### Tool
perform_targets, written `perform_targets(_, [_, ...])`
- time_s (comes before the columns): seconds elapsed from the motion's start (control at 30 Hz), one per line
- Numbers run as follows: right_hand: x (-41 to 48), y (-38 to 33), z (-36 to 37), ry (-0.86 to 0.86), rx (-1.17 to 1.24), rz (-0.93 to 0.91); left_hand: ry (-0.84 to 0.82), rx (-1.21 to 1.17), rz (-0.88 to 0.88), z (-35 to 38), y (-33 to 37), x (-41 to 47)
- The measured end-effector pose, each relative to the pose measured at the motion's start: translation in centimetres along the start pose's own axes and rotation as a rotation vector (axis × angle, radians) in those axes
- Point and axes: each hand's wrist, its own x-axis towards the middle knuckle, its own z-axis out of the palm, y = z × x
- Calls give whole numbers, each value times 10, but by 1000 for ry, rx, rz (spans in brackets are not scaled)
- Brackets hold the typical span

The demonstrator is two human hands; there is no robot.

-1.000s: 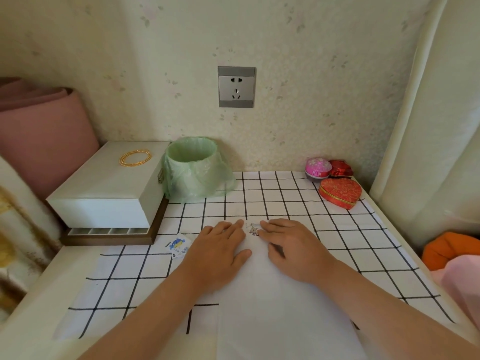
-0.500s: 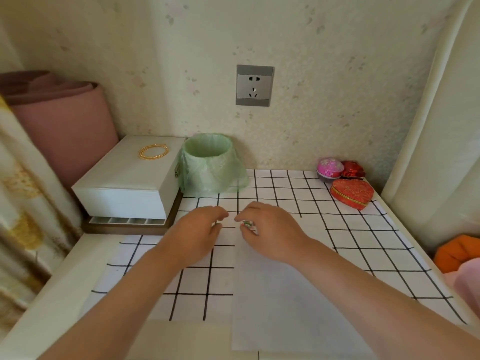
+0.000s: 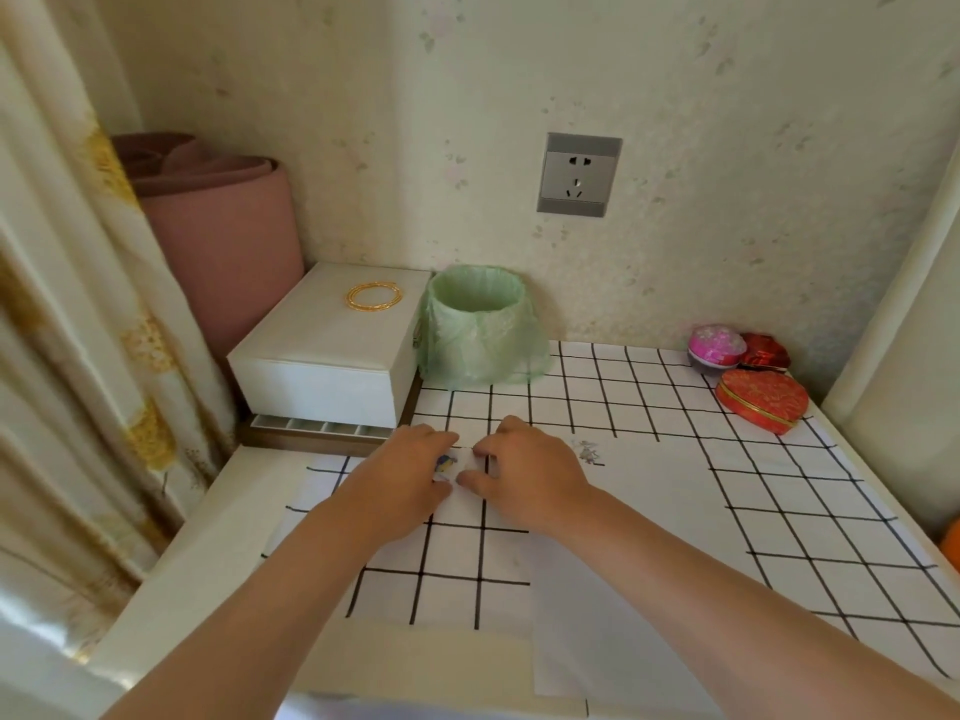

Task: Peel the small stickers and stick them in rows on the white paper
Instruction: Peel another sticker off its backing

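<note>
White paper (image 3: pixel 654 485): flat on the checked cloth (image 3: pixel 452 589), its near part under the right forearm.
Stuck sticker (image 3: pixel 588 452): alone near the paper's far edge, its picture too small to read.
Sticker sheet (image 3: pixel 449 464): just left of the paper, mostly hidden by fingers.
Left hand (image 3: pixel 400 483): curled, pinching the sheet.
Right hand (image 3: pixel 524 475): thumb and forefinger narrowly pinching the sheet's other side.
</note>
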Motion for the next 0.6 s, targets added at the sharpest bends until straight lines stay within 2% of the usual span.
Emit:
perform_targets(0.2, [5, -5, 2, 23, 276, 103, 63, -116, 18, -6, -2, -3])
perform_targets(0.33, [11, -9, -1, -31, 461, 159, 86, -178, 47, -7, -2, -7])
perform_targets(0.47, [12, -10, -6, -106, 494, 182, 179, -336, -94, -10, 0, -9])
perform_targets(0.6, [9, -7, -13, -77, 553, 221, 190, -407, -193, -17, 1, -6])
